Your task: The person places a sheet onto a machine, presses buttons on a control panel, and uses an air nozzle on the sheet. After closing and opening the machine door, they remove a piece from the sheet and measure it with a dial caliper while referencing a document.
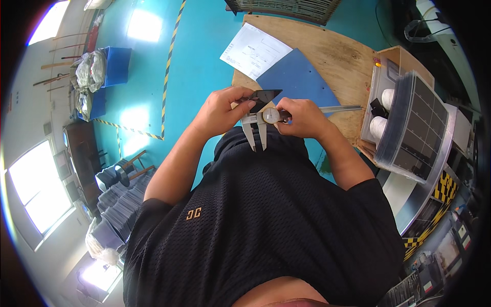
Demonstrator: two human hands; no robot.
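Between the thumb and fingers of my left hand point(225, 108) is a thin, dark, glossy flat plate point(264, 98). My right hand point(305, 116) grips a dial caliper point(270, 115) by its slide, next to the round white dial. The caliper's long jaws point toward my body with a narrow gap between them, and its beam point(341, 108) stretches off to the right. The plate sits at the caliper's far side, by the small jaws; whether they touch it I cannot tell. Beyond my hands lie a blue board point(299, 77) and a printed white sheet point(255, 50).
A wooden table point(327, 46) carries the sheet and board. At its right stands a stack of dark gridded panels point(420, 128) beside white rolls point(378, 127). Farther left are blue bins point(117, 65), a stack of grey sheets point(120, 204) and striped floor tape point(166, 77).
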